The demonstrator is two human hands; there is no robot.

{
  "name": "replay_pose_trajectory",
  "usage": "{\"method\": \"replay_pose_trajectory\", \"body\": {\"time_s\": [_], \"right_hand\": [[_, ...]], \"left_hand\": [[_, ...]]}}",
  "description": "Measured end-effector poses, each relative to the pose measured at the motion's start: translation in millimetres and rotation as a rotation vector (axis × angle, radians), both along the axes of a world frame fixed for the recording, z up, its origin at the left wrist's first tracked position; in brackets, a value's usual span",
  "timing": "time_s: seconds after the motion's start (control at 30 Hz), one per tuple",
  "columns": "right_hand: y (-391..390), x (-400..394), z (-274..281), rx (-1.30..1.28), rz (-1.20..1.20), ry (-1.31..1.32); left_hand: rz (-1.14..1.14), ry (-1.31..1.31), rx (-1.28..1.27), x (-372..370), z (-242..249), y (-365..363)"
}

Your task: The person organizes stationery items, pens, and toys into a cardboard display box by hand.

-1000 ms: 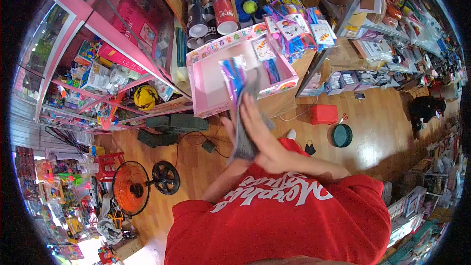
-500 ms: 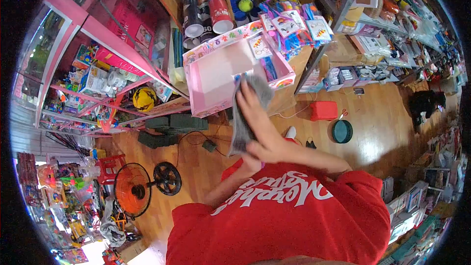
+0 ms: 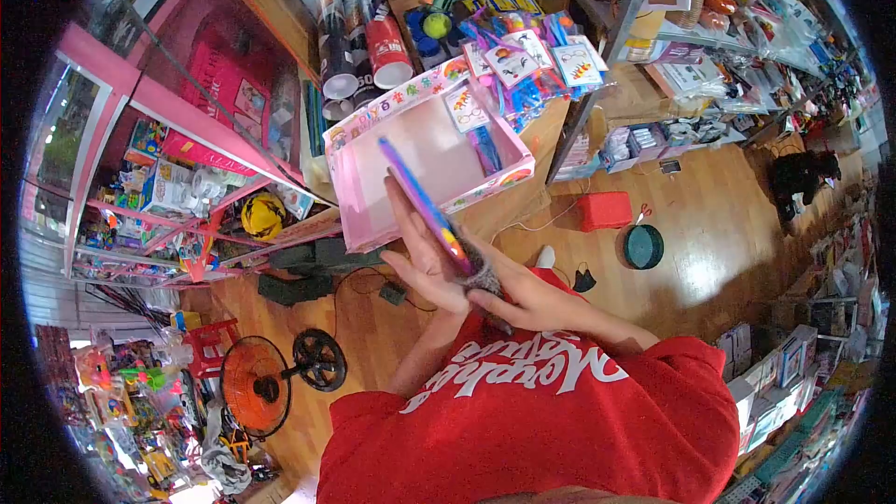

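Observation:
My left hand [image 3: 425,252] is held up with its fingers stretched out, and a thin, colourful blue and purple packet [image 3: 425,205] stands edge-on against its palm. On the other side my right hand [image 3: 523,294] has its fingers wrapped round a bunched grey cloth [image 3: 483,278], close to the packet's lower end. Beyond my hands lies an open pink box [image 3: 359,201] with a patterned rim. A few packets with picture cards [image 3: 464,109] are at its right end.
Bagged toys [image 3: 523,61] are piled behind the box, beside cardboard tubes [image 3: 385,51]. A pink display case [image 3: 177,131] stands at left, a fan [image 3: 255,385] at lower left. A red box [image 3: 605,211] and a green round tray [image 3: 643,246] are on the floor.
The grey cloth, earlier spread over the packet under my right hand, is now bunched lower down. The packet has turned edge-on and my left palm shows beside it.

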State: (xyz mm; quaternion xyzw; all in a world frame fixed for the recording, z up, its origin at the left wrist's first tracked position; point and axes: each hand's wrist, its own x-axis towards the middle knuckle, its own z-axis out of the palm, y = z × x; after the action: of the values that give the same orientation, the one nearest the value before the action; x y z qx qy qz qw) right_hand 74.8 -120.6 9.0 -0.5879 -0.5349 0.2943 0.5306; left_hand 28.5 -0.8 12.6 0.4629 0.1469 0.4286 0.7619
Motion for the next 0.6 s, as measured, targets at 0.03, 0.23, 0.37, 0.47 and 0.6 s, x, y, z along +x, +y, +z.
{"method": "replay_pose_trajectory", "body": {"time_s": [0.03, 0.23, 0.37, 0.47, 0.6], "right_hand": [[-4.1, 3.8, -1.8, -0.024, -0.013, 0.012], [-33.5, 30.3, 6.3, -0.144, -0.111, -0.023], [-48.9, 48.3, -2.2, -0.062, -0.235, -0.056], [-55.7, 56.9, -8.8, -0.025, -0.438, -0.045], [-60.1, 77.6, -17.2, 0.043, -0.694, 0.035]], "left_hand": [[-0.021, 0.006, 0.079, 7.4, 6.0, -3.1], [-0.157, -0.092, 0.092, 39.7, 0.0, -18.1], [-0.232, -0.062, 0.201, 57.1, 5.3, -21.7], [-0.334, -0.059, 0.213, 64.9, 5.1, -28.0], [-0.292, -0.038, 0.325, 76.0, 5.9, -24.6]]}}
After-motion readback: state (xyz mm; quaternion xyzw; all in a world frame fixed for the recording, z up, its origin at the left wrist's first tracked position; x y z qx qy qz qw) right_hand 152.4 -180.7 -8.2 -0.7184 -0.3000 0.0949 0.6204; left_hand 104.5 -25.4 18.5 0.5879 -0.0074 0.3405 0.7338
